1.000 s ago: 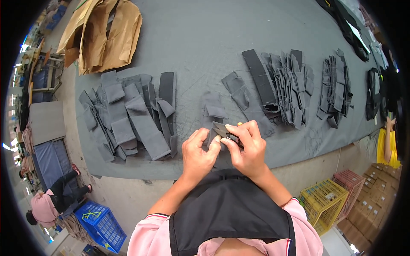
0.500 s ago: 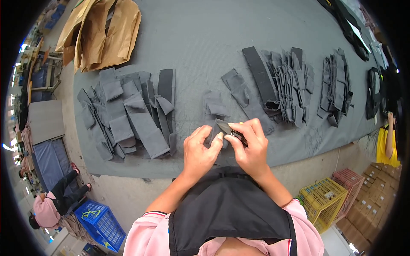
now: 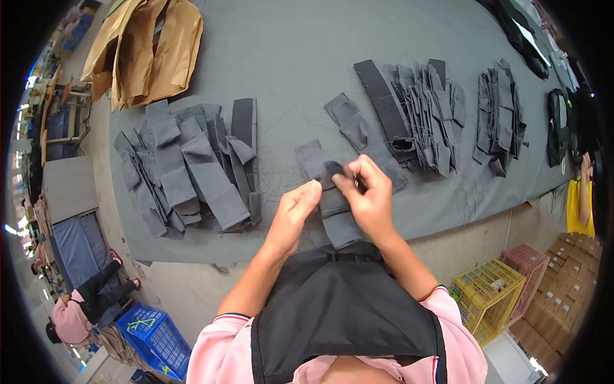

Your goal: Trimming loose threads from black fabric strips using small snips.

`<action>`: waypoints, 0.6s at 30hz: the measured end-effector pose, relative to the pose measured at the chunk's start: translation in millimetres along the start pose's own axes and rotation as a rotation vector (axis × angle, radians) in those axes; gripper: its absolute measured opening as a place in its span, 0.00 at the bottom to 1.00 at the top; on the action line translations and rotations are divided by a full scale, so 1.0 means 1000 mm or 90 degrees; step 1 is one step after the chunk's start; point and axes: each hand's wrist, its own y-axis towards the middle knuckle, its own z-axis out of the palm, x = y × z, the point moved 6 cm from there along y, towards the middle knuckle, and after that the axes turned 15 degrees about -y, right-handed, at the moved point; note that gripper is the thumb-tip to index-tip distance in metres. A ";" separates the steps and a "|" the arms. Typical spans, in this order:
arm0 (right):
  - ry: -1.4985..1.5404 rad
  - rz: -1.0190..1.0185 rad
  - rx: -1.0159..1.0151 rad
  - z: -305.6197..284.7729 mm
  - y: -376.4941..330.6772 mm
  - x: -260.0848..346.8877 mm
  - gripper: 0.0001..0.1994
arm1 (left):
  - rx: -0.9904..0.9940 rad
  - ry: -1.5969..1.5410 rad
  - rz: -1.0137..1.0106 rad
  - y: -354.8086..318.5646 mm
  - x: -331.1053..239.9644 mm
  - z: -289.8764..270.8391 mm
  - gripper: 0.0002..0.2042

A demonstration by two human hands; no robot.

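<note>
My left hand (image 3: 292, 214) is closed, with thumb and fingers pinching the left edge of a dark grey fabric strip (image 3: 339, 229). The strip has folded flaps and hangs down toward my apron, its far end (image 3: 311, 159) lying on the table. My right hand (image 3: 369, 198) is closed over the strip's right side around a small black tool (image 3: 359, 185), partly hidden by the fingers and blurred. Right behind this hand lies another grey strip (image 3: 350, 121).
A grey-covered table (image 3: 288, 57) bears piles of grey strips on the left (image 3: 185, 166) and right (image 3: 428, 121), plus a further bundle (image 3: 499, 118). A brown paper bag (image 3: 176, 57) stands far left. Crates, yellow (image 3: 487, 288) and blue (image 3: 153, 336), stand beyond the near edge; a person (image 3: 71, 317) is at left.
More of the fabric strip now shows below my hands, laid out flatter. My right hand has moved slightly up and turned over the strip, covering more of the black tool.
</note>
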 end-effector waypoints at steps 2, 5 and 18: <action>0.086 0.099 0.104 0.013 0.003 -0.024 0.09 | 0.039 0.063 0.007 -0.005 -0.005 0.009 0.12; 0.235 0.194 0.194 0.025 0.007 -0.029 0.08 | 0.046 0.157 0.035 0.000 0.000 0.007 0.10; -0.117 -0.036 0.012 -0.028 -0.047 0.000 0.12 | -0.113 0.065 0.135 0.007 -0.004 -0.013 0.12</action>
